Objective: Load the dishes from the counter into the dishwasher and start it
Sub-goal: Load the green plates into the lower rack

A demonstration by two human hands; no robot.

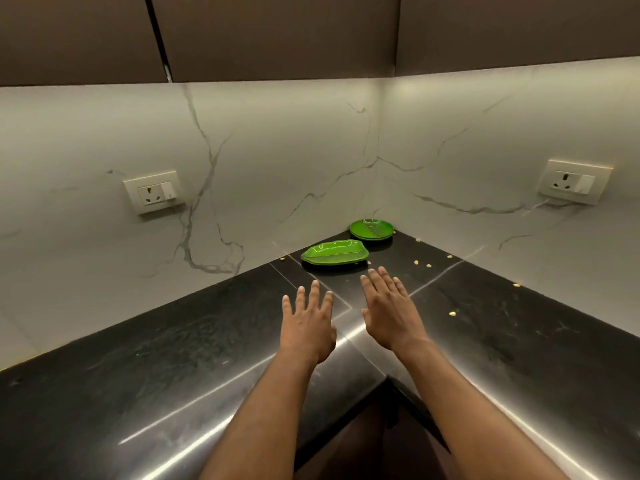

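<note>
Gleaming green leaf-shaped dish [334, 251] lies flat on counter [173, 358].

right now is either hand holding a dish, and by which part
Nothing is held. The left hand and right hand are open above the counter, short of the leaf-shaped green dish.

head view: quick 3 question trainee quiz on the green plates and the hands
1. True or false: the left hand grips the leaf-shaped green plate.
2. Where do the round green plates sit? A: in the back corner of the counter. B: at its front edge. C: on the leaf-shaped green plate.
3. What does the right hand hold?
Key: 1 false; 2 A; 3 nothing, it is open.
</note>
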